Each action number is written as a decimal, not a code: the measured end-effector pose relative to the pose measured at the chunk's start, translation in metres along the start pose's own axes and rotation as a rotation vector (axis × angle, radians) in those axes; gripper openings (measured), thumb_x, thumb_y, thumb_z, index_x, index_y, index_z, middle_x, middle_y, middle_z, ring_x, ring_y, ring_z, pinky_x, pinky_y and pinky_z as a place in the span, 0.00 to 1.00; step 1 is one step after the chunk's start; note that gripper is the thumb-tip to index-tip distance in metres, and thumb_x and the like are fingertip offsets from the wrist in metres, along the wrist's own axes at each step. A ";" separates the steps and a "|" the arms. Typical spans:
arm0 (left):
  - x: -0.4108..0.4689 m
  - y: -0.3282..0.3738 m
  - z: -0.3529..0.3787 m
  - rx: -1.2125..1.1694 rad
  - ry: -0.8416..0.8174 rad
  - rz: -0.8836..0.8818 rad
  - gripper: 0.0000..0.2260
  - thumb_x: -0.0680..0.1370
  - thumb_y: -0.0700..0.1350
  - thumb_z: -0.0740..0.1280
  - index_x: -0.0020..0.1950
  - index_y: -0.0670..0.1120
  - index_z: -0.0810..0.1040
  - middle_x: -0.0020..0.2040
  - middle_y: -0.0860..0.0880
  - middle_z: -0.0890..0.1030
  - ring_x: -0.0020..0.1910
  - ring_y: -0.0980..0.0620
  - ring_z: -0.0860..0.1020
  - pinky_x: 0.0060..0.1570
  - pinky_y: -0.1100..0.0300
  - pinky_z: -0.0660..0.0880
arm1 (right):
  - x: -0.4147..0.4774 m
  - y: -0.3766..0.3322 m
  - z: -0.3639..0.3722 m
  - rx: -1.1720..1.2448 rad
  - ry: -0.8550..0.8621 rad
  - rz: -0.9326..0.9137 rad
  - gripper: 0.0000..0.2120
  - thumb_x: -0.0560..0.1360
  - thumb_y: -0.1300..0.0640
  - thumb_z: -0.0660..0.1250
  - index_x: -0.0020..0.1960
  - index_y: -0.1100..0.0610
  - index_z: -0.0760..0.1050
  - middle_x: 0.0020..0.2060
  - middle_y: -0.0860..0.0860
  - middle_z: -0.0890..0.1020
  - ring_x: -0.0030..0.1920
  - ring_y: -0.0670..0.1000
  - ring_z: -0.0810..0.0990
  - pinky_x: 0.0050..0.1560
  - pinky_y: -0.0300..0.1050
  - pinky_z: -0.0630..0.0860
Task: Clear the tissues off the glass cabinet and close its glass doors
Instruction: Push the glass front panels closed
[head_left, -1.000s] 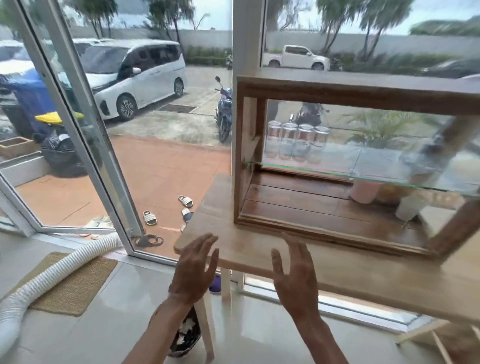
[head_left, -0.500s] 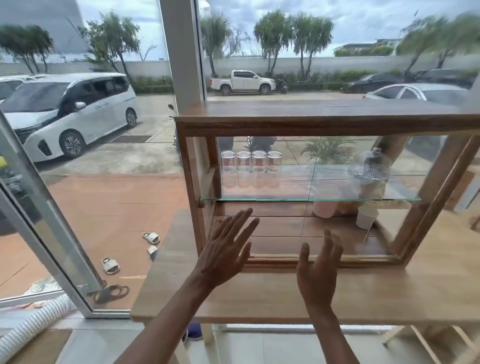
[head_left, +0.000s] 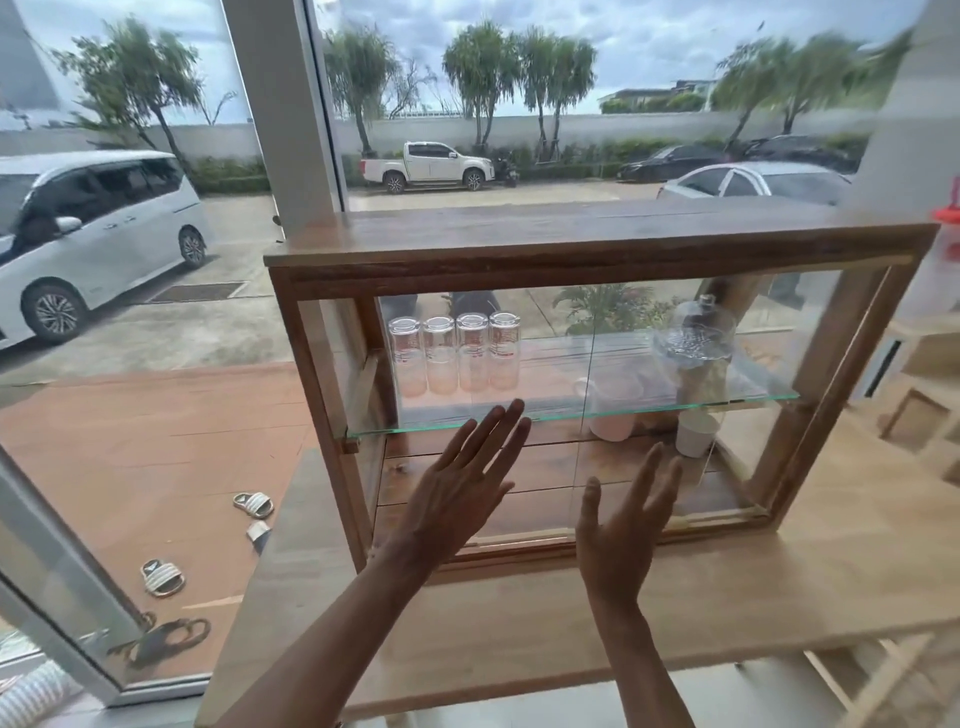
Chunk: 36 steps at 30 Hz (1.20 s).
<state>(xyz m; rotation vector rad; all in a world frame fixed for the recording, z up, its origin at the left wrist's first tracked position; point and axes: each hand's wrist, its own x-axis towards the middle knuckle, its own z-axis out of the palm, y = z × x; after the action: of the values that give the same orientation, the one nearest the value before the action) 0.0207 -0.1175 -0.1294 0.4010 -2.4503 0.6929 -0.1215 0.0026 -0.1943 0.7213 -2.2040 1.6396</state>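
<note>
This is looking like a small café or shopfront at street level. A wooden display cabinet (head_left: 592, 254) with glass panes is sitting on a pale wooden desk (head_left: 779, 582) right against a floor-to-ceiling window (head_left: 156, 260). A row of upturned drinking glasses (head_left: 454, 353) is standing on its glass shelf (head_left: 571, 410), with a clear domed cover (head_left: 693, 332) to the right and cups (head_left: 613, 410) below. Outside, cars (head_left: 78, 234) are parking on a paved lot, and sandals (head_left: 253, 504) are lying on the red terrace by the open glass door (head_left: 52, 597).
</note>
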 end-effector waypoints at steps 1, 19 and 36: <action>0.000 -0.001 0.001 0.002 0.004 0.000 0.37 0.79 0.53 0.67 0.80 0.42 0.52 0.80 0.42 0.50 0.79 0.46 0.48 0.76 0.49 0.52 | 0.000 -0.001 0.001 0.002 0.001 0.003 0.36 0.79 0.46 0.60 0.81 0.53 0.48 0.80 0.59 0.49 0.80 0.58 0.51 0.71 0.45 0.55; -0.044 -0.030 -0.013 0.003 -0.045 -0.162 0.40 0.76 0.46 0.71 0.80 0.43 0.50 0.81 0.43 0.48 0.80 0.46 0.48 0.77 0.50 0.50 | -0.048 -0.029 0.034 -0.045 -0.078 -0.076 0.40 0.77 0.53 0.68 0.81 0.55 0.48 0.81 0.57 0.43 0.81 0.59 0.48 0.67 0.55 0.69; -0.084 -0.060 -0.038 -0.130 -0.037 -0.309 0.35 0.76 0.45 0.70 0.79 0.42 0.56 0.80 0.43 0.53 0.79 0.47 0.53 0.77 0.53 0.54 | -0.086 -0.067 0.040 -0.033 -0.318 -0.148 0.49 0.73 0.60 0.71 0.81 0.50 0.41 0.80 0.55 0.35 0.81 0.59 0.41 0.47 0.46 0.82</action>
<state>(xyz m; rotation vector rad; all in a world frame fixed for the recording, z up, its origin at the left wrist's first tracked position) 0.1294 -0.1348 -0.1283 0.7265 -2.3781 0.3966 -0.0105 -0.0314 -0.1976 1.1759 -2.3132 1.4980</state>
